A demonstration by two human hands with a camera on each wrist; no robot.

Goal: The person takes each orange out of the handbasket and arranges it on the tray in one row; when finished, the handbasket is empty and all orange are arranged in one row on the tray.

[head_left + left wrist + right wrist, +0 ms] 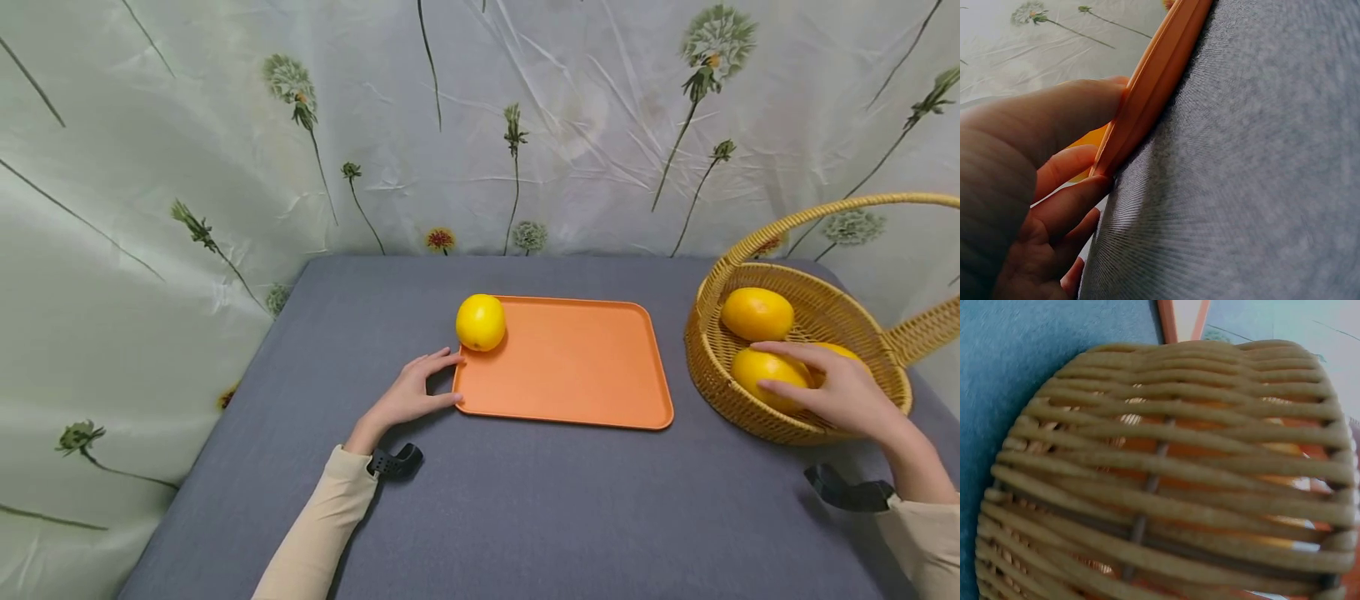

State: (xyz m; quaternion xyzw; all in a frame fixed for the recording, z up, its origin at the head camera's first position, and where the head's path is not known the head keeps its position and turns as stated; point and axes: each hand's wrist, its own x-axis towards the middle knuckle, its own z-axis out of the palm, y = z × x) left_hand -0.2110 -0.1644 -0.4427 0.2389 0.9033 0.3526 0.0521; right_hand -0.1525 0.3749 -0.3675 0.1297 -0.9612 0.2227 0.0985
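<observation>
Nearest the camera, two beige sleeves came in over the grey table, which had a broad bare stretch of cloth between them and in front of the orange tray. The left hand lay at the tray's near-left corner, thumb and forefinger pressed against its raised rim with the fingers only loosely bent; the left wrist view showed fingers touching that rim from outside, not wrapped round it. The tray sat mid-table, its left and near edges well inside the table's border, with open cloth on every side. A yellow fruit rested in the tray's far-left corner, just beyond the left hand and apart from it. To the right, the right hand reached over the near rim of the wicker basket, its fingers curled over the nearest orange fruit, touching it; a second orange fruit lay behind, near the far wall. The basket stood near the tray's right edge and close to the table's right border. No writing was readable anywhere. Behind hung a floral curtain.
</observation>
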